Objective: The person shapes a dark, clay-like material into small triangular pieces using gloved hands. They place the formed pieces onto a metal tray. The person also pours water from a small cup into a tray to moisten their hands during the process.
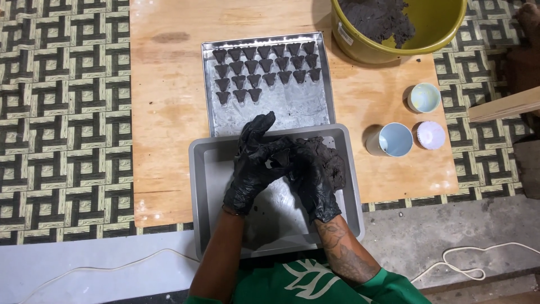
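Both my hands wear black gloves and meet over a grey plastic tray (208, 186). My left hand (253, 163) presses against my right hand (312, 174), and something small and dark seems pinched between them. A lump of dark paste (332, 160) lies in the tray just right of my right hand. Beyond the tray sits a metal baking sheet (298, 112) holding several small dark cone-shaped pieces (264, 70) set in rows.
A yellow-green bucket (360, 50) with dark paste stands at the back right of the wooden board (163, 112). Two pale cups (392, 139) (424, 97) and a white fluted mould (431, 135) sit to the right. A patterned mat (62, 112) lies under the board. White cord (472, 264) trails on the floor.
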